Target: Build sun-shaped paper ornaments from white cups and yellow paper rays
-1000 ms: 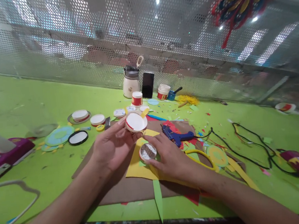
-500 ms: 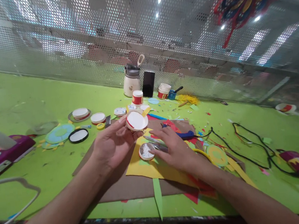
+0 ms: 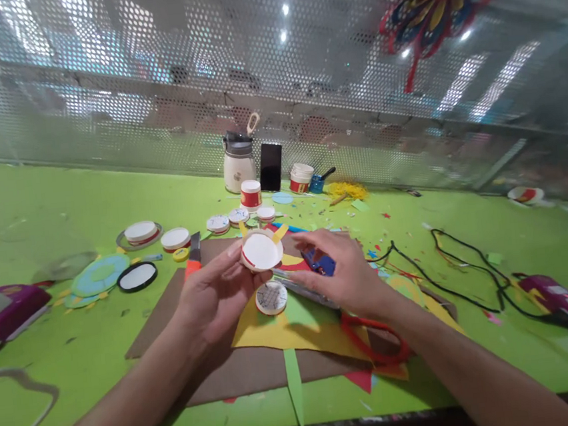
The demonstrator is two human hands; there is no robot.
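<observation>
My left hand (image 3: pixel 216 293) pinches a small round white lid (image 3: pixel 260 251) at its side. The lid has a red mark inside and yellow strips standing at its rim. My right hand (image 3: pixel 350 270) has thumb and fingers apart around a blue glue gun (image 3: pixel 321 261), partly hidden by the palm; firm contact does not show. Below them a white disc with dark crossing lines (image 3: pixel 271 297) lies on yellow paper (image 3: pixel 255 333). Scissors with red handles (image 3: pixel 377 341) lie under my right wrist, beside metal blades.
Brown cardboard (image 3: pixel 215 384) lies beneath the papers. An orange-handled cutter (image 3: pixel 193 254) sits at its back left. White lids (image 3: pixel 176 239), a jug (image 3: pixel 238 164), a phone (image 3: pixel 270 167) and a tub (image 3: pixel 301 178) stand behind. A black cord (image 3: pixel 454 287) crosses the right side.
My right hand has moved from beside the lined disc to around the glue gun. My left hand still holds the lid. The whole view has shifted slightly, uncovering the orange-handled cutter.
</observation>
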